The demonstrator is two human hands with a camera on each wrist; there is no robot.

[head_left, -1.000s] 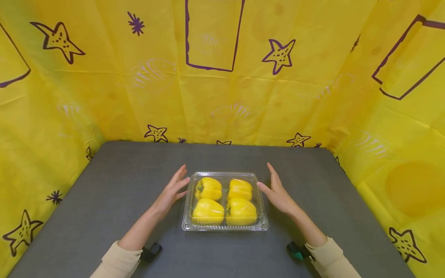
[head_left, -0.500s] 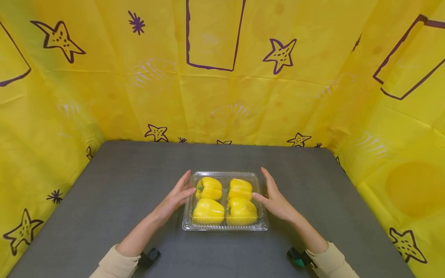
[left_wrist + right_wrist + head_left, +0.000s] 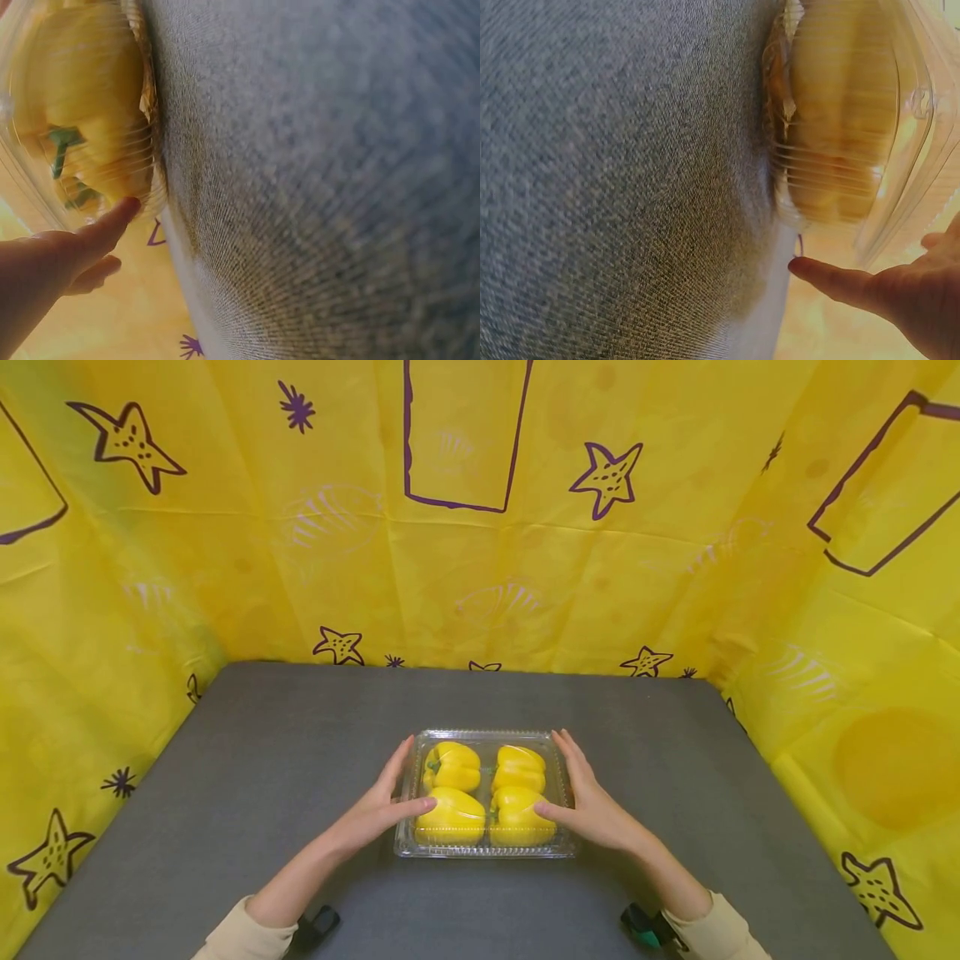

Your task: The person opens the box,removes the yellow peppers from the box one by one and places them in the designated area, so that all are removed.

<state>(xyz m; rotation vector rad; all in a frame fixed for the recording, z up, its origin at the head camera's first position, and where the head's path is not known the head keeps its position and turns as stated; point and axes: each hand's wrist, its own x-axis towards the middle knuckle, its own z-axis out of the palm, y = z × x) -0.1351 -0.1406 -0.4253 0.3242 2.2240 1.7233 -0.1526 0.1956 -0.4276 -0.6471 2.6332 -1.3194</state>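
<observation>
A clear plastic clamshell box point(image 3: 486, 852) with a ribbed rim lies flat on the grey table, its lid down. Inside are several yellow bell peppers point(image 3: 452, 766), laid in two rows; green stems point(image 3: 66, 139) show through the plastic in the left wrist view. My left hand point(image 3: 378, 810) is at the box's left side, fingers straight along the edge and thumb over the lid. On the other side, my right hand point(image 3: 596, 810) mirrors it, its thumb above the front right pepper point(image 3: 517, 831). Whether the thumbs touch the lid I cannot tell.
Grey cloth covers the table point(image 3: 480, 910). Yellow fabric point(image 3: 480, 552) printed with starfish and fish outlines walls it in at the back and both sides. Dark wrist devices point(image 3: 318, 927) sit under both forearms, by the beige sleeves point(image 3: 247, 935).
Both hands have moved inward against the sides of the box, and the thumbs have come over the lid toward its front. The box has stayed in place.
</observation>
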